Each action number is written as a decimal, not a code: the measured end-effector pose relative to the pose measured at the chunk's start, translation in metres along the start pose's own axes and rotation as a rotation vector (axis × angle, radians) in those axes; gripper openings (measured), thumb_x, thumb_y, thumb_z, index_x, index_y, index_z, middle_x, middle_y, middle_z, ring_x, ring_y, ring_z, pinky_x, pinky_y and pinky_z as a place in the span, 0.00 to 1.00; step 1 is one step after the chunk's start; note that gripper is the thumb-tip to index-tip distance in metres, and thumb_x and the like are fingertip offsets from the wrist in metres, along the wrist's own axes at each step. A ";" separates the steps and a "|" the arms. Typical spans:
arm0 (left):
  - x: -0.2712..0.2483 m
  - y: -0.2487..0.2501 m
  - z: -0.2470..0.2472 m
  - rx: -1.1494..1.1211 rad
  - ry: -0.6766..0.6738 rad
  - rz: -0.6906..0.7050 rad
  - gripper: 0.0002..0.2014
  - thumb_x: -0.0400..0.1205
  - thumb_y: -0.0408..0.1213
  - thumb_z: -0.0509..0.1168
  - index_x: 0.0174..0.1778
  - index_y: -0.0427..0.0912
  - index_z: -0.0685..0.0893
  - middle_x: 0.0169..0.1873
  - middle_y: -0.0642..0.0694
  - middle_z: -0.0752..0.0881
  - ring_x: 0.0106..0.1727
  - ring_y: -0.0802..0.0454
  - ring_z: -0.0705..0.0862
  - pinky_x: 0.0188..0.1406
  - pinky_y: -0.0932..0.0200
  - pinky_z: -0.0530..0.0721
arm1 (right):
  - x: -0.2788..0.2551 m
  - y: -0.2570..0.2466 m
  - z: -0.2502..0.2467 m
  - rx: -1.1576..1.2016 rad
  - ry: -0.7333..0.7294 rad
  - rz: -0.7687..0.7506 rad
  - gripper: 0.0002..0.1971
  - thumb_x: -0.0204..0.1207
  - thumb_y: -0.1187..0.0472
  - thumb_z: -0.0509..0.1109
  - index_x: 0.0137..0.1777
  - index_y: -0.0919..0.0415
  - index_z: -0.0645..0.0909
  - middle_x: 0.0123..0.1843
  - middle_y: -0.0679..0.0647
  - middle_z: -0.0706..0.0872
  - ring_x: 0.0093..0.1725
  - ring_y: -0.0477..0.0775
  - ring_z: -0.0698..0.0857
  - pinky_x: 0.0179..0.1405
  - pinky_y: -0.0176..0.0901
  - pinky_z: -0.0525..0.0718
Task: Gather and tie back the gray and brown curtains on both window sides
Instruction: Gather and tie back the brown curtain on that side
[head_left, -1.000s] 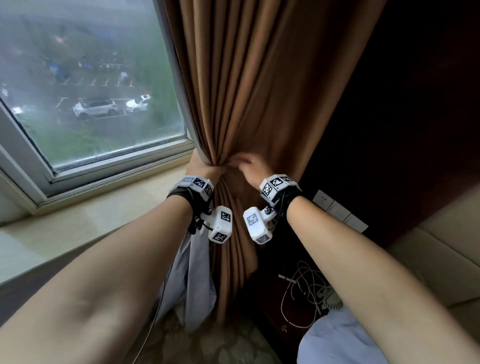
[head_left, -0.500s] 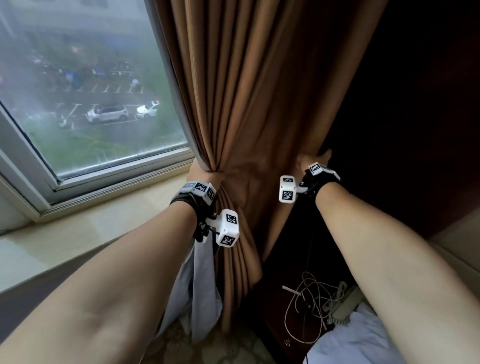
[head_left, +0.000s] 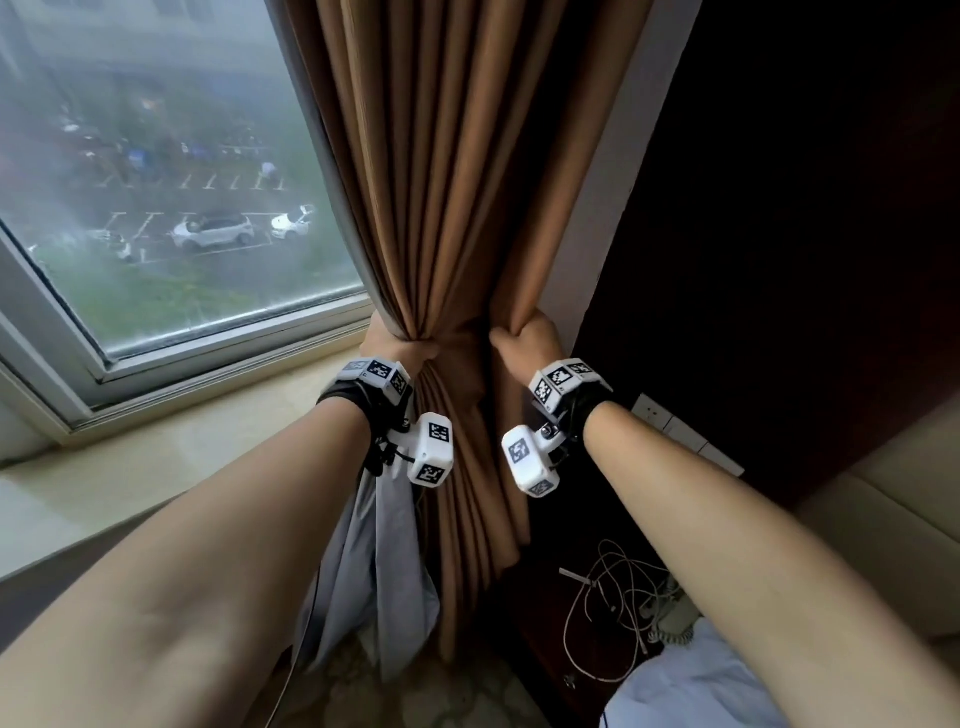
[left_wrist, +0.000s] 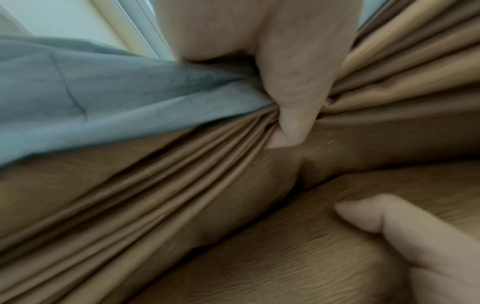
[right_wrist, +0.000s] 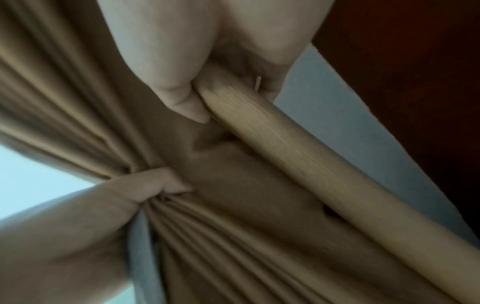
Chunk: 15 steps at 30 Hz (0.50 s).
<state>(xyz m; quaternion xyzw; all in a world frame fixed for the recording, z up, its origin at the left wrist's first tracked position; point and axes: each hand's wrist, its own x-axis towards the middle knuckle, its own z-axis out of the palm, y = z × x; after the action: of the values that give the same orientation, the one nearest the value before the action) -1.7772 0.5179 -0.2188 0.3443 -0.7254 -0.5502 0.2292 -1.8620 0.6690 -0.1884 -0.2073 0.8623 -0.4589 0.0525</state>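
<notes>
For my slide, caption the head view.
Left hand grips the gathered brown curtain while right hand holds its outer fold beside the window.

Two bare hands: left hand at 9 o'clock of the bunched fabric, right hand at 3 o'clock. One pleated brown fabric curtain. One thin gray fabric curtain, at 6 o'clock below the left wrist. Two white marker-covered wrist camera units. One glass window pane. Three white parked cars outside. One tangle of white cable at 5 o'clock. One white wall switch plate.
</notes>
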 end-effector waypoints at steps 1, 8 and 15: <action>0.000 0.001 -0.001 0.001 -0.010 0.011 0.37 0.54 0.36 0.75 0.63 0.38 0.81 0.48 0.46 0.86 0.50 0.48 0.84 0.44 0.60 0.79 | -0.003 -0.003 0.004 -0.004 -0.025 -0.020 0.15 0.72 0.58 0.71 0.52 0.68 0.84 0.49 0.68 0.90 0.51 0.66 0.89 0.42 0.45 0.78; -0.001 0.003 -0.013 -0.012 -0.127 0.162 0.32 0.60 0.18 0.77 0.61 0.35 0.81 0.45 0.46 0.84 0.44 0.58 0.85 0.33 0.75 0.80 | -0.023 -0.032 0.019 -0.030 -0.190 -0.065 0.19 0.79 0.61 0.66 0.26 0.61 0.69 0.29 0.59 0.78 0.38 0.59 0.80 0.35 0.41 0.67; -0.001 -0.005 -0.026 0.043 -0.481 0.292 0.35 0.62 0.22 0.82 0.67 0.30 0.82 0.61 0.39 0.87 0.58 0.60 0.85 0.64 0.58 0.84 | -0.031 -0.049 0.032 0.002 -0.313 -0.031 0.15 0.67 0.50 0.64 0.24 0.58 0.77 0.31 0.58 0.82 0.43 0.64 0.82 0.50 0.54 0.80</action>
<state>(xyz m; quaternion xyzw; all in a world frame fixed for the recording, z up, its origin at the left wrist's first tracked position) -1.7568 0.5013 -0.2161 0.1005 -0.8125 -0.5616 0.1202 -1.8097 0.6328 -0.1698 -0.2894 0.8399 -0.4228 0.1793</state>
